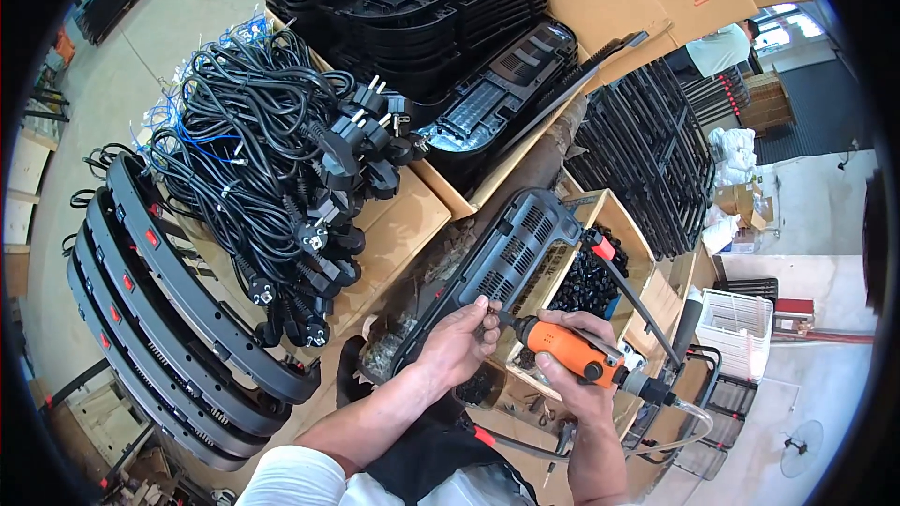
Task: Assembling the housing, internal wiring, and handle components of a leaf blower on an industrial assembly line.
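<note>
My right hand is wrapped round an orange air screwdriver with a clear hose at its back end. The tool's bit points left, toward my left hand. Thumb and fingers of that hand are pinched together by the bit's tip; what they hold, if anything, is too small to name. Just beyond them lies a long black plastic housing with vent slots, tilted across the bench.
Bundled black power cords with plugs lie on cardboard at the left. Curved black housings with red switches stack beside them. Behind, a carton holds black shells. A wooden bin of small black parts stands right. Another person is far off.
</note>
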Demonstrator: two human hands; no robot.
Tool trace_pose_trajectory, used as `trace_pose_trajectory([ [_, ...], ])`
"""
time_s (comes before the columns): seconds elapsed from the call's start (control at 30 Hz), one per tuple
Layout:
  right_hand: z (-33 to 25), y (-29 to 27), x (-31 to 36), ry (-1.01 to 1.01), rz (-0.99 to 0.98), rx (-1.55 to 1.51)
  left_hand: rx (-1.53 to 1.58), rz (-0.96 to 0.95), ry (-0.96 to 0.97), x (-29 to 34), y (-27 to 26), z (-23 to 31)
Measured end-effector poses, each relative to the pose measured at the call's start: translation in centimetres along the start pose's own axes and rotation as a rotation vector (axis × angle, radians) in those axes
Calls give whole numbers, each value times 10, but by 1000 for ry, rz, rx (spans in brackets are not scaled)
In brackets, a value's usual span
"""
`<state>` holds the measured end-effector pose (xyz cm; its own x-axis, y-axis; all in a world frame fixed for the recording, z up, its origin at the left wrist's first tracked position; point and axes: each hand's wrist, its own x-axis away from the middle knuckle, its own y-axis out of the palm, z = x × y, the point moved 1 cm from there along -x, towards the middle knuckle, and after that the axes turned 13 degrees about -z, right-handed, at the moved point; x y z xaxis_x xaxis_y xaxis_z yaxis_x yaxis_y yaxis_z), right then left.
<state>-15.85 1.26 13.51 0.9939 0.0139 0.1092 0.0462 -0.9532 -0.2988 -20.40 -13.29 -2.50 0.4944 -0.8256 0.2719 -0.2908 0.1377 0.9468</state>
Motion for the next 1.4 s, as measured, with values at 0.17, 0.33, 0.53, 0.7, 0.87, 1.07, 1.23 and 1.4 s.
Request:
trace_pose_trajectory([
  [0.17,-2,4,-11,47,56,-87,-24,178,56,5,29,1],
  [0.33,2,3,-24,36,82,-49,-449,161,197,36,17,22],
  [0.53,12,3,-38,22,19,10,-1555,454,506,40,7,62],
  [0.7,11,8,-46,22,-3,11,-2031,465,398,34,-2,54],
  [0.87,18,8,-49,-24,-10,30,-2103,472,511,29,-7,50],
  [1.07,27,8,-49,-41,-31,80,-2135,472,494,31,-9,49],
  [1.23,28,17,-55,-3,-62,132,-2120,476,496,33,-9,49],
  [1.4,19,32,-61,125,-112,194,-2073,500,401,32,-9,49],
])
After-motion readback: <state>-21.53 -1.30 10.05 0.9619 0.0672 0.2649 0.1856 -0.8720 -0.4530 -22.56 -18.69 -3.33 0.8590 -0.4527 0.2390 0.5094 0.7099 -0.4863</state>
